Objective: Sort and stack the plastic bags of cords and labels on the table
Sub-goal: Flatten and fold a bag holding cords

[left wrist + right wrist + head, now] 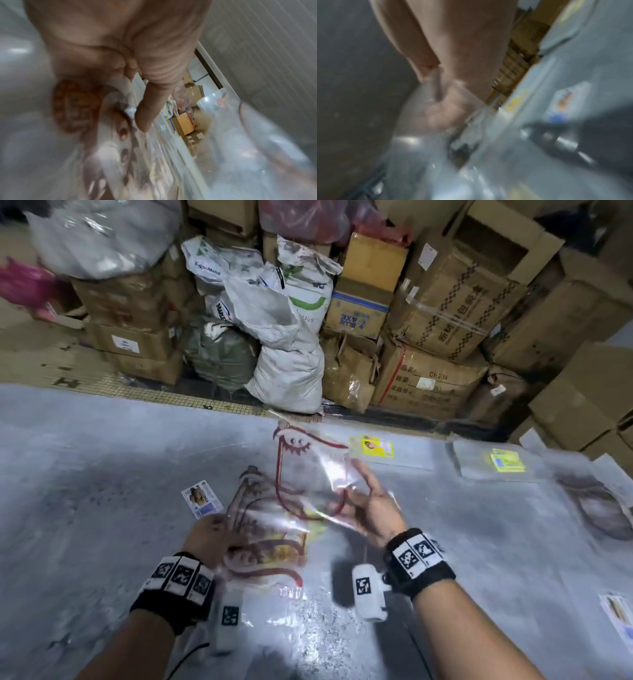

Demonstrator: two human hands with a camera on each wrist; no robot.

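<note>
Grey, scuffed table (85, 474), tiled floor beyond. Left hand (210, 537) grips the low bag stack (270, 546), red cords inside, thumb extended. Loose label card (202, 498) beside it. Right hand (371, 508) pinches a clear red-printed bag (308, 470), lifted over the stack. Yellow-labelled bags (493, 460) far right. Behind: "ExxonMobil" sack (212, 265), "BLUE AXE" carton (358, 314).

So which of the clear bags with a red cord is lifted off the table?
The clear bag held by the right hand, tilted up mid-air. The other bag pile lies flat on the table under the left hand.
</note>
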